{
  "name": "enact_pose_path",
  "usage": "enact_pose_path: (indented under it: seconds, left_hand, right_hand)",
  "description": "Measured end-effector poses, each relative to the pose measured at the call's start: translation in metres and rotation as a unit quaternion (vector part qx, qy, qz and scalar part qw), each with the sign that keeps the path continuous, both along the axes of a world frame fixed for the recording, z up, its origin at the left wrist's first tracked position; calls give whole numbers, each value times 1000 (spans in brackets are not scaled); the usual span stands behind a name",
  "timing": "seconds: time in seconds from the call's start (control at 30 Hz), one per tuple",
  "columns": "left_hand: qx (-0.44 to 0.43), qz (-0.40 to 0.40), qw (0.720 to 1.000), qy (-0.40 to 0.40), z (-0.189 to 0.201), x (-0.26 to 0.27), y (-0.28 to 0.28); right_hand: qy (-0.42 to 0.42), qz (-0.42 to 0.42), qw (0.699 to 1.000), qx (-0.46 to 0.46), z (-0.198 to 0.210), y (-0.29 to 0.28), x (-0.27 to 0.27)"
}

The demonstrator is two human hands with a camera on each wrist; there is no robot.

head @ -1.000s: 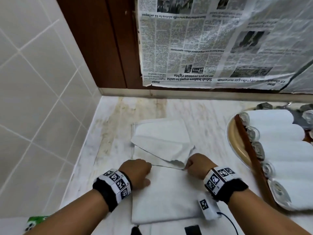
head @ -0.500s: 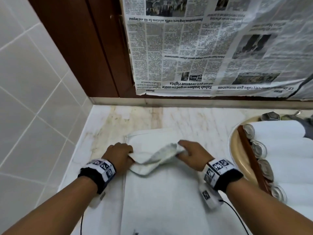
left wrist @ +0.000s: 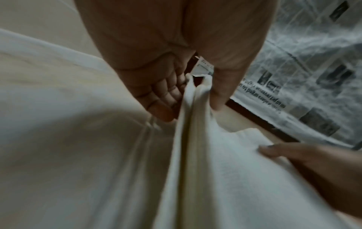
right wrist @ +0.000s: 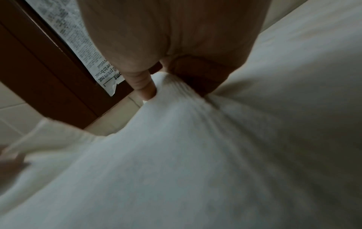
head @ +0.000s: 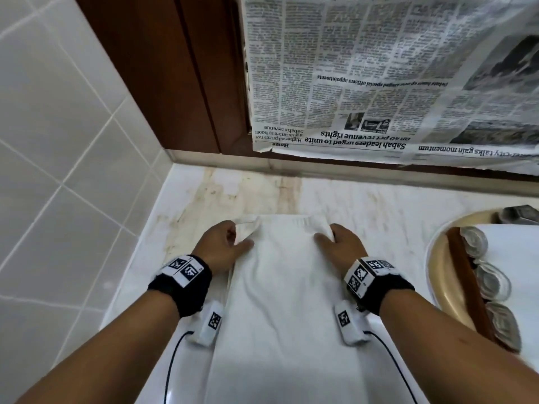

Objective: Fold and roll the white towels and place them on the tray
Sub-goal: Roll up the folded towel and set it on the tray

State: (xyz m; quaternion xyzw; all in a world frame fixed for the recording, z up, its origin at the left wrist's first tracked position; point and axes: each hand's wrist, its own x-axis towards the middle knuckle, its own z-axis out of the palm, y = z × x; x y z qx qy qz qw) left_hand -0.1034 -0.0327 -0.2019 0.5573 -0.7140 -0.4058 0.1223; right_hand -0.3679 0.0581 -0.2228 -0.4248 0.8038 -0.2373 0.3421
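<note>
A white towel (head: pixel 287 301) is lying lengthwise on the marble desk (head: pixel 379 211), running away from the person. At its far end the left hand (head: pixel 223 246) is pinching the left corner between thumb and fingers (left wrist: pixel 162 99), and the right hand (head: pixel 339 246) is pinching the right corner. To the right, rolled towels (head: pixel 513 258) are sitting on the tray (head: pixel 437 252). Beyond, newspaper (head: pixel 379 83) is hanging over brown wood.

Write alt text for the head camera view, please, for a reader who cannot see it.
Two hands, the left hand and the right hand, pinch the far corners of a white towel on a marble counter. Rolled towels fill a tray at right.
</note>
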Motion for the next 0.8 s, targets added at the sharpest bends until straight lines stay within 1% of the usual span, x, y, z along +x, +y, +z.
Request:
enact_pose_path:
  seconds: [0.03, 0.07, 0.1, 0.13, 0.2, 0.3, 0.37, 0.47, 0.53, 0.6, 0.63, 0.7, 0.73, 0.77, 0.8]
  left_hand:
    - [0, 3, 999, 38, -3, -6, -2]
    - [10, 2, 998, 57, -7, -11, -5]
    - [21, -3, 999, 44, -11, -14, -6]
    - [17, -1, 1000, 15, -15, -16, -7]
    - [-3, 34, 999, -31, -22, -19, -8]
    - [12, 89, 995, -36, -25, -24, -16]
    - [27, 103, 993, -55, -25, -25, -22]
    - [33, 115, 991, -57, -23, -25, -25]
    - [34, 143, 989, -35, -22, -21, -25]
    - [61, 180, 982, 17, -23, -14, -26]
    - [93, 192, 975, 56, -22, -9, -26]
    - [188, 200, 952, 134, -17, -2, -26]
    - [218, 179, 949, 140, -15, 0, -25]
    - [220, 149, 956, 121, -14, 2, -23]
    - [201, 133, 965, 100, -15, 3, -22]
  right_hand:
    - [-4, -4, 1000, -1, 0, 1, 0]
    - [-4, -8, 1000, 2, 1, 1, 0]
    - [-2, -15, 1000, 6, 1, 1, -1]
    - [3, -25, 1000, 7, 0, 0, -2]
    - [8, -41, 999, 6, -2, -2, -3]
    - [12, -53, 998, 13, -2, -5, -5]
    - [20, -53, 998, 23, -3, -7, -6]
    - [53, -39, 997, 43, -4, -11, -12]
    - [73, -29, 995, 61, -1, -13, -16]
    - [81, -39, 994, 64, 3, -11, -18]
    - [80, -40, 994, 62, 5, -10, -18]
    - [66, -18, 995, 66, 7, -8, -17]
    - [59, -6, 996, 70, 7, -8, -16]
    - [56, -3, 996, 71, 7, -8, -15]
    - [54, -11, 996, 66, 8, -8, -14]
